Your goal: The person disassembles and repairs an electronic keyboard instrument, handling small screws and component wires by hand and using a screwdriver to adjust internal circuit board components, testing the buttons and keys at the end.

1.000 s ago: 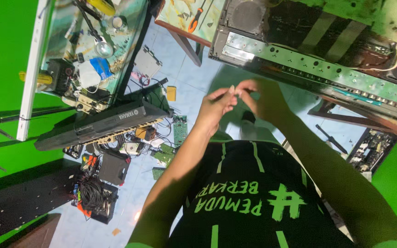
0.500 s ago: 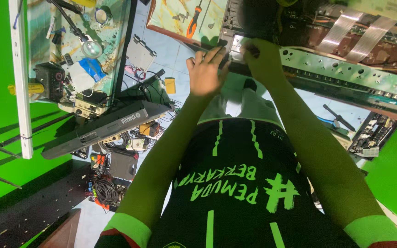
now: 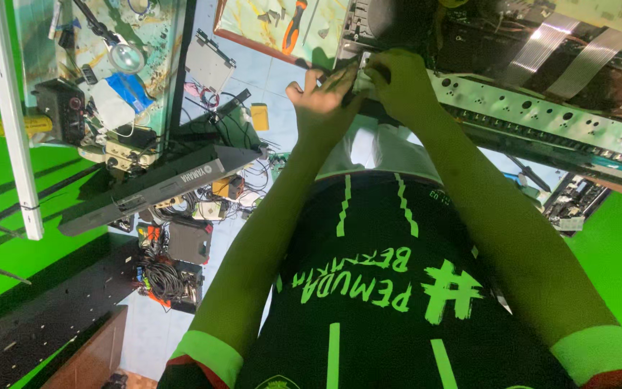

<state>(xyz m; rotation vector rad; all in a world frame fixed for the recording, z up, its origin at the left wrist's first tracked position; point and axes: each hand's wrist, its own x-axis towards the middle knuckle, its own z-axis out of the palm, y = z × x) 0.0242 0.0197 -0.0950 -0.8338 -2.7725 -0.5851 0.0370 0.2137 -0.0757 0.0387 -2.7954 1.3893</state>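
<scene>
Both your hands meet at the near edge of the opened electronics chassis (image 3: 541, 108), far centre. Your left hand (image 3: 322, 104) has fingers spread, tips against a small pale part (image 3: 360, 78) at the chassis corner. Your right hand (image 3: 397, 83) curls its fingers together over that same part, pinching it. Pliers with orange handles (image 3: 293, 25) lie far left of the hands; a long dark keyboard (image 3: 160, 187) sits left.
</scene>
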